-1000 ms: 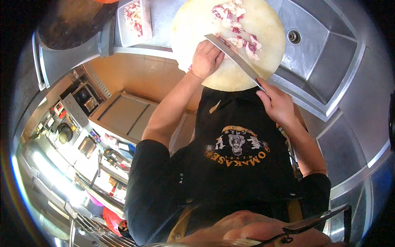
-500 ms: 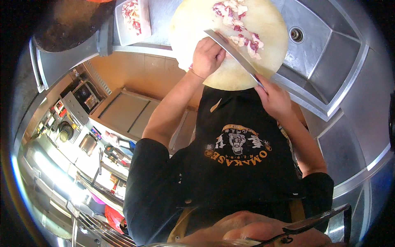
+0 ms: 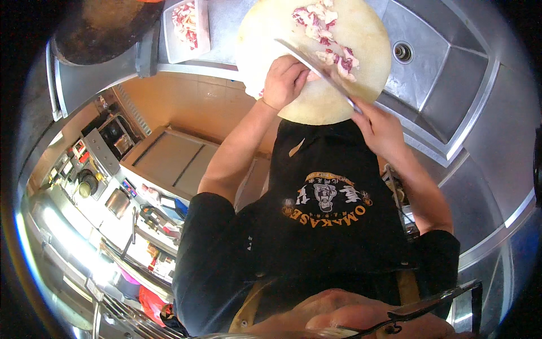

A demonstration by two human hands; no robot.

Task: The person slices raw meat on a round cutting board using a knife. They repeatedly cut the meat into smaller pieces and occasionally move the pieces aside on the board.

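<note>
Steel knife (image 3: 323,73), held by the wrapped fingers of the right hand (image 3: 382,127), slants over a round board (image 3: 370,42) overhanging the worktop's (image 3: 223,34) near edge. Curled fingers of the left hand (image 3: 284,82) sit beside it, their grip unclear. Raw meat (image 3: 345,66) lies toward the board's far edge; a tub (image 3: 204,34) stands left, a sink (image 3: 423,56) right.

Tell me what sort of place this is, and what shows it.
Most likely a working kitchen, perhaps a restaurant's: a metal sink, a round board with pieces of raw meat, and a long knife.
</note>
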